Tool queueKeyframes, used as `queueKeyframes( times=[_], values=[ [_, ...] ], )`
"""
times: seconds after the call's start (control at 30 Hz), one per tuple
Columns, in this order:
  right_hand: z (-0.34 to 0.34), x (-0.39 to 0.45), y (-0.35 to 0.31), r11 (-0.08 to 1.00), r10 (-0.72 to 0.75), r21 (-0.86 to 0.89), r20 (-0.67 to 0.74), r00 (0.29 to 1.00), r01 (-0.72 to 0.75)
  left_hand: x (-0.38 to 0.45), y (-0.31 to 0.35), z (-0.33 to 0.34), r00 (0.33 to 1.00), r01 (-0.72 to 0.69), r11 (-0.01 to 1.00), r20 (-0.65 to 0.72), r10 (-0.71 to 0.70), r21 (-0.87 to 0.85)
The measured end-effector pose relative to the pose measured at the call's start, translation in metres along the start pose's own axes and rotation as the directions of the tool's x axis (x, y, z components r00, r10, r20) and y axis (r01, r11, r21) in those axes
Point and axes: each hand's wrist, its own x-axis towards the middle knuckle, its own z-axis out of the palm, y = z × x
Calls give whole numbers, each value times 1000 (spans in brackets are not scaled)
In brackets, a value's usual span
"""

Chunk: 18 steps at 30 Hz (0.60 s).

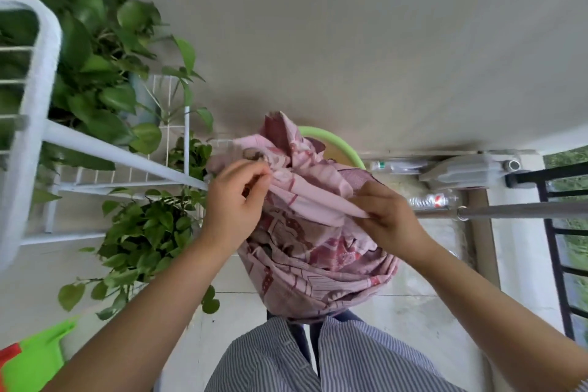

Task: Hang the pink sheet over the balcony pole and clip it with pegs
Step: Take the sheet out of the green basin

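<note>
Head view: pink sheet (305,232) bunched in front of the person, above a green basin (334,140). Left hand (235,197) pinches its upper fold; right hand (388,216) pinches an edge. Metal pole (521,211) lies to the right, bare.

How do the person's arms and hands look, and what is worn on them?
Both forearms are bare to the frame edge; no sleeves, watch, rings or gloves show. The left hand and right hand have short, unpainted nails. Below them shows a blue-and-white striped garment.
</note>
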Motion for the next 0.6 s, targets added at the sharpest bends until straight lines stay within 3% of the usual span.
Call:
queueKeyframes(
  times=[0.07, 0.1, 0.2, 0.33, 0.43, 0.53, 0.6],
  values=[
    [-5, -12, 0, 999, 31, -8, 60, 998, -31, -11, -4, 2, 993, -93, 993, 81, 87, 77],
    [-3, -17, 3, 999, 43, -33, 105, 994, -40, -16, -11, 9, 989, -50, 992, 145, 33, 119],
    [13, -20, 13, 985, 133, -144, 272, 953, -96, -22, -29, 34, 912, 271, 953, 281, -299, 135],
    [14, -5, 5, 943, 332, -171, 521, 787, -285, -18, -25, 44, 870, 437, 899, 263, -417, -23],
    [13, 2, -4, 919, 384, -323, 610, 694, -224, -19, -20, 33, 824, 470, 874, 417, -383, -126],
    [12, -3, -6, 906, 302, -421, 555, 775, -51, -21, -27, 23, 689, 568, 823, 556, -465, -15],
    [7, -10, 1, 899, 258, -438, 532, 806, 1, -18, -42, 27, 600, 646, 748, 504, -621, 154]
  ],
)
